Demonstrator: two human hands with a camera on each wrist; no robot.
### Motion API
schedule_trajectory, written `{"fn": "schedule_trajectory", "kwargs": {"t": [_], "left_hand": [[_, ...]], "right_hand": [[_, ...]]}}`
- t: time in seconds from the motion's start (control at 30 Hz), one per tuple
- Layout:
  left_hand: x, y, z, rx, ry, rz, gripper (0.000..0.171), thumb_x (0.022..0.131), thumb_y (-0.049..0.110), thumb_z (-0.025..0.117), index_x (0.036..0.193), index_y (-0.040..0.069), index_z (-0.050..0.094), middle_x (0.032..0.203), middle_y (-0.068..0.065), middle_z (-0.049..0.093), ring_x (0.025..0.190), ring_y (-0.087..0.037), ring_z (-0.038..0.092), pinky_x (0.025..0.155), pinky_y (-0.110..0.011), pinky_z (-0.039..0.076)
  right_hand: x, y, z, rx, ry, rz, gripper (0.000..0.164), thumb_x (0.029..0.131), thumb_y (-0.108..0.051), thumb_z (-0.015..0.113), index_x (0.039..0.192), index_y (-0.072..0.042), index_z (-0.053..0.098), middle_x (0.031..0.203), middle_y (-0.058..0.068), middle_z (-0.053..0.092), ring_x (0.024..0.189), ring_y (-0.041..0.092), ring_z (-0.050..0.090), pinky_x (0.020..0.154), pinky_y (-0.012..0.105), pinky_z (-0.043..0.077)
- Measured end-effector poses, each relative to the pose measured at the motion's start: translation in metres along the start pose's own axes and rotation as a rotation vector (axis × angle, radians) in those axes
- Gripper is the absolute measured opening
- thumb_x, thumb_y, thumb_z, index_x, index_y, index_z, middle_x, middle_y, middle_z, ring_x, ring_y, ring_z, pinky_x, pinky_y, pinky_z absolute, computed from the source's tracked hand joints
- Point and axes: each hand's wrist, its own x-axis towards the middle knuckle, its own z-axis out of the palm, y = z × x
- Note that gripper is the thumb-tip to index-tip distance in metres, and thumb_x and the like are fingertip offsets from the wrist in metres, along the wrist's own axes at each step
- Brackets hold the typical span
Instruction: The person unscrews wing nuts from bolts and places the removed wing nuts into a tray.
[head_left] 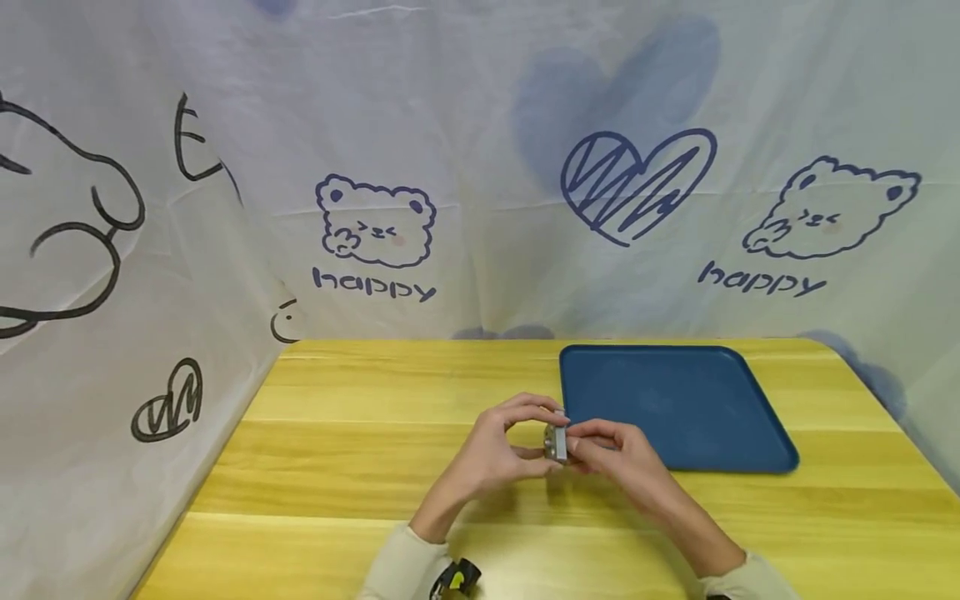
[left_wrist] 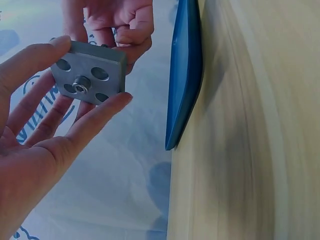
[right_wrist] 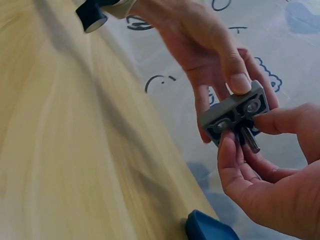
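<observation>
1. I count one square plate (left_wrist: 86,67), one socket-head bolt (left_wrist: 81,84) at its centre, four round holes (left_wrist: 100,73) about it and one blue tray (head_left: 660,408).
2. My left hand (head_left: 489,454) has its thumb and fingers clamped on opposite edges of the plate, to the left of the tray's near-left part.
3. My right hand (head_left: 626,457) is in front of the tray's left part, its fingers pinching the plate's underside on either side of the bolt's threaded shank (right_wrist: 251,141).
4. The plate itself is in the air, just beside the tray's left edge.
5. Under the tray is a yellowish wood-grain counter (head_left: 337,467); behind it hangs a pale, creased curtain (head_left: 480,225) with two cartoon bear faces over the word "happy" and a scribbled heart between them.
6. The plate is grey and metal-looking: flat with crisp edges on the bolt-head face, ribbed and hollowed on the other.
7. The tray is smooth, with rounded corners and a low raised rim.
</observation>
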Motion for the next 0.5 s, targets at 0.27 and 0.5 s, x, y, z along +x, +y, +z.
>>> {"fn": "schedule_trajectory", "kwargs": {"t": [0.27,0.5], "left_hand": [[-0.001,0.003,-0.012,-0.045,0.004,0.049,0.035,0.081,-0.009,0.082,0.114,0.001,0.076,0.136,-0.008,0.058,0.126,-0.025,0.055,0.086,-0.036,0.062],[0.0,0.004,-0.018,-0.078,-0.017,0.064,0.032,0.085,-0.007,0.079,0.115,0.002,0.075,0.14,-0.003,0.057,0.129,-0.023,0.053,0.086,-0.039,0.062]], "right_hand": [[0.012,-0.008,0.002,0.209,-0.116,0.103,0.037,0.104,-0.018,0.064,0.13,0.007,0.059,0.113,0.009,0.068,0.097,0.017,0.069,0.09,0.03,0.059],[0.014,-0.014,0.001,0.302,-0.163,0.111,0.025,0.104,-0.014,0.062,0.123,0.002,0.063,0.11,0.008,0.067,0.095,0.016,0.07,0.09,0.028,0.059]]}}
